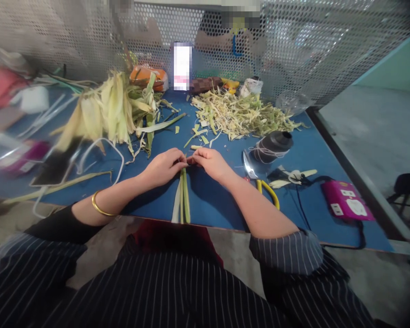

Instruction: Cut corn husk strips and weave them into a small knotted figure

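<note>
Long green-and-pale corn husk strips (182, 196) hang from the fingers of my left hand (164, 167) toward the table's front edge. My left hand pinches their upper end. Close beside it, thumb and fingers of my right hand (212, 162) are pressed together. A small brownish bit shows between the two hands, too small to make out. To the right, scissors (250, 165) with yellow handles lie with their blades pointing away. A black thread spool (272, 146) with pale thread wound round it lies just behind them.
Dried corn husks (104, 109) are heaped back left; shredded husk scraps (239, 114) lie back right. A lit phone (182, 66) stands by the perforated metal panel (287, 41). A magenta box (348, 200) with a black cable sits at right. A white cable (118, 152) curves at left.
</note>
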`<state>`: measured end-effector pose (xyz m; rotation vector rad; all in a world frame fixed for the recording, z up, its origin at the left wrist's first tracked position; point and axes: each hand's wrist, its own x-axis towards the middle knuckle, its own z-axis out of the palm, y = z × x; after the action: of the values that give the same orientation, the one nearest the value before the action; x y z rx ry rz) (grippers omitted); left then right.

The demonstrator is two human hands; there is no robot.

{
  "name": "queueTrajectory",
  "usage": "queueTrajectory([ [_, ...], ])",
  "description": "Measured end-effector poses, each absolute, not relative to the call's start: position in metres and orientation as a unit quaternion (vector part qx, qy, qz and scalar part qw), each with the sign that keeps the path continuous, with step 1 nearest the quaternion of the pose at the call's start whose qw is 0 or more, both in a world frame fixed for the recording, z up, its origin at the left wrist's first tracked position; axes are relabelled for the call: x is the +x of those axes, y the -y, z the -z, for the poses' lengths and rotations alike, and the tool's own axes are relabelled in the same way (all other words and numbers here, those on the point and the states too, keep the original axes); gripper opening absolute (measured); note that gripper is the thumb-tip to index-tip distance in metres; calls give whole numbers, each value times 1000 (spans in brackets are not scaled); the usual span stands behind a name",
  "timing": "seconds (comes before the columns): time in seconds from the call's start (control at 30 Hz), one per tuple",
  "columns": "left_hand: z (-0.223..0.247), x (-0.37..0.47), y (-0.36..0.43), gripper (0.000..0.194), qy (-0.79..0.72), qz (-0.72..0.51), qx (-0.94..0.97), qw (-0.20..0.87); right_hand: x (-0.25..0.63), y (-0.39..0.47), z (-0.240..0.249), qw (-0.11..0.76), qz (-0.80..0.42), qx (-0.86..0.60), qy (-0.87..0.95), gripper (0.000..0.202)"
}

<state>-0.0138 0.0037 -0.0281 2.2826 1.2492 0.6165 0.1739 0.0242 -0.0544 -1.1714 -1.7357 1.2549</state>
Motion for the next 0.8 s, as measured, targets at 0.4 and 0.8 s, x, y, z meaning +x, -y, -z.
queueTrajectory([
  [0.4,35,9,-26,22,-547,-318,538,557,175,-19,43,296,-386,-475,734,17],
  [0.8,36,9,-35,15,-526,-261,580,565,172,-18,32,373,-526,-467,605,21],
])
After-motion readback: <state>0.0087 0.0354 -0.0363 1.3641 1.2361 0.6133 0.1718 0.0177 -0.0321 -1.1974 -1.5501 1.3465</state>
